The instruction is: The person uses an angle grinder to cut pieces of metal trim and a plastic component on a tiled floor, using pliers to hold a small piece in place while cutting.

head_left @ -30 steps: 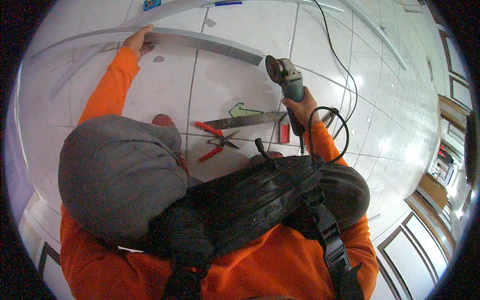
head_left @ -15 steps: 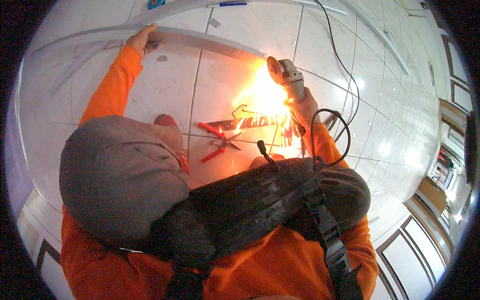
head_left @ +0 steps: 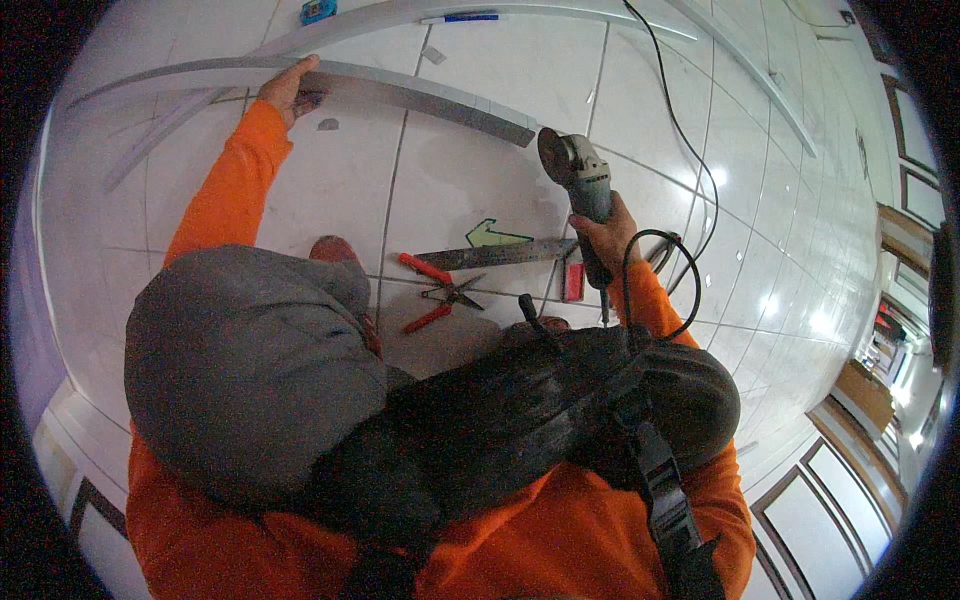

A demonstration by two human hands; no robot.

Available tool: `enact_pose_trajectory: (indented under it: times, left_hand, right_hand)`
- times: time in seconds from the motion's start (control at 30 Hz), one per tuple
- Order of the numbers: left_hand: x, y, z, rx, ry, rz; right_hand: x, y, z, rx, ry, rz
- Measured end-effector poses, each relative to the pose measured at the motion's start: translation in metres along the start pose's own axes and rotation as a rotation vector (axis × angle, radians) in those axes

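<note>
My left hand (head_left: 290, 90) is closed round a long grey metal profile (head_left: 430, 98), held up at the far side. In my right hand (head_left: 608, 232) is an angle grinder (head_left: 585, 175), gripped by its dark body, with its thin disc (head_left: 553, 155) pointing up and to the left. A small gap separates the disc from the profile's right end. No sparks show. On the tiles between my arms lie red-handled snips (head_left: 440, 292), a dark perforated metal strip (head_left: 500, 254), a yellowish arrow-shaped piece (head_left: 497, 235) and a red block (head_left: 573, 281).
More long metal profiles (head_left: 750, 75) lie at the back and right. A blue tape measure (head_left: 318, 11) and a blue pen (head_left: 470, 17) are at the far edge. A black power cord (head_left: 690, 130) loops along the floor on the right. Small offcuts (head_left: 433, 55) dot the tiles (head_left: 480, 165).
The bright spray of sparks has gone. The grinder has tilted and moved slightly down and right, off the profile's end. My left hand still holds the profile in nearly the same place.
</note>
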State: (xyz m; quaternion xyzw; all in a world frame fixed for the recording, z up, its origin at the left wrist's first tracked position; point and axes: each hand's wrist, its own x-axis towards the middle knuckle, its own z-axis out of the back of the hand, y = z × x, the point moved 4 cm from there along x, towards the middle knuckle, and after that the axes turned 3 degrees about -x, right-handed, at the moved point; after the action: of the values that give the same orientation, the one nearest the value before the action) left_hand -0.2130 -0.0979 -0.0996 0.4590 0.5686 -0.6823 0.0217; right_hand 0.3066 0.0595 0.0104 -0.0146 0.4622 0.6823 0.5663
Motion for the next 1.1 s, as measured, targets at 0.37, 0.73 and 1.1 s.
enact_pose_trajectory:
  times: [0.37,0.73,1.1]
  left_hand:
    - [-0.001,0.029,0.011,-0.218,0.191,-0.027]
    - [-0.020,0.055,-0.035,-0.284,0.130,-0.019]
    - [-0.008,0.065,-0.019,-0.321,0.155,-0.007]
  right_hand:
    - [-0.001,-0.021,0.002,0.258,0.014,0.020]
    - [0.010,-0.043,-0.005,0.770,0.034,-0.253]
    - [0.008,-0.030,-0.017,0.731,0.069,-0.284]
